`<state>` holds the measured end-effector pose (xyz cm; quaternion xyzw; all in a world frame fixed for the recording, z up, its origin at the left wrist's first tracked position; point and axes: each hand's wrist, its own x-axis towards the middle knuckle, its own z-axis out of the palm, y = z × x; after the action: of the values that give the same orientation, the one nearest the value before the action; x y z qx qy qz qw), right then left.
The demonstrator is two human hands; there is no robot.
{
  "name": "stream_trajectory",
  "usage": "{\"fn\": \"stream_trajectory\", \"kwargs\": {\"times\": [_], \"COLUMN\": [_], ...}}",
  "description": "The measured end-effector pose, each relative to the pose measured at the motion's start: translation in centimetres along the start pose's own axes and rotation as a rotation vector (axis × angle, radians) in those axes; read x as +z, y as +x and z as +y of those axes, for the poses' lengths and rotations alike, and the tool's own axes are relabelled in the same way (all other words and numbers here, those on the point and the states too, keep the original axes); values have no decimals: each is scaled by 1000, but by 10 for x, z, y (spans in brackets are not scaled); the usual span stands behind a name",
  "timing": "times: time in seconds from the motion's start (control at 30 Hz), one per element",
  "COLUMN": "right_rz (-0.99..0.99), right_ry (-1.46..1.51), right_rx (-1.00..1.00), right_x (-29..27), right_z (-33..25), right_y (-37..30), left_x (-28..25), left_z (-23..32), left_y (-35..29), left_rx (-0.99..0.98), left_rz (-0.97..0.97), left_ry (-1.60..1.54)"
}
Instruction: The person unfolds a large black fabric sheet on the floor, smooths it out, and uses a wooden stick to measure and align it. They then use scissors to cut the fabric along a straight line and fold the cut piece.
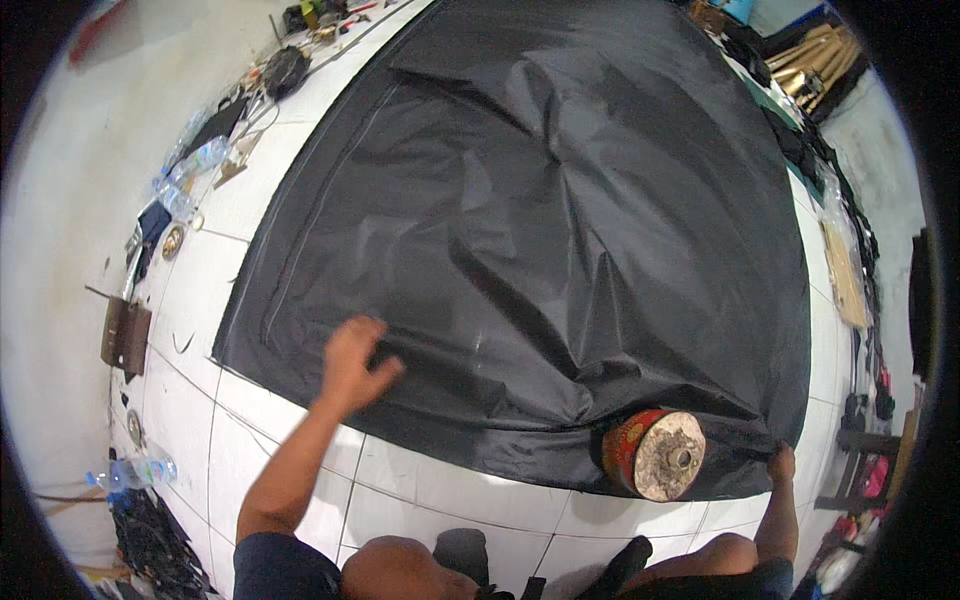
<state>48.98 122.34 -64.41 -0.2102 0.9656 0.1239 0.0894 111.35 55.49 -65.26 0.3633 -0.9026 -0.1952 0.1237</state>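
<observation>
A large sheet of black fabric (pixel 660 200) is spread over the floor, with creases running through its middle and a pale line along its left side. My left hand (pixel 355 365) is over the sheet's near left part, thumb apart from the fingers, with nothing in it; whether it touches the cloth is unclear. At the near right corner, my right hand (pixel 782 465) is closed on the fabric's edge, its fingertips partly hidden. Left of that hand, a red round tin (pixel 625 447) rests on the near edge, its pale, rough filled end holding a metal ring.
White floor tiles (pixel 400 480) border the sheet. Plastic bottles (pixel 205 155), a brown metal piece (pixel 127 333) and dark bundles line the left wall. Rolled tan material (pixel 815 65) lies at the far right, and a dark wooden stand (pixel 860 468) at the near right.
</observation>
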Motion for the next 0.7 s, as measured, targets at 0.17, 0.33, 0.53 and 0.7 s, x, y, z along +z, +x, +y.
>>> {"fn": "stream_trajectory", "kwargs": {"times": [0.17, 0.33, 0.53, 0.7], "right_rz": [53, 109, 86, 261], "right_ry": [135, 358, 349, 560], "right_rx": [38, -71, 19, 73], "right_x": [5, 37, 36, 22], "right_z": [-37, -23, -26, -72], "right_y": [8, -6, -23, 18], "left_x": [59, 79, 86, 109], "left_z": [46, 21, 133, 110], "left_y": [-42, -31, -37, -44], "left_rx": [206, 214, 314, 243], "left_rz": [-158, -166, -226, -74], "left_ry": [80, 170, 29, 82]}}
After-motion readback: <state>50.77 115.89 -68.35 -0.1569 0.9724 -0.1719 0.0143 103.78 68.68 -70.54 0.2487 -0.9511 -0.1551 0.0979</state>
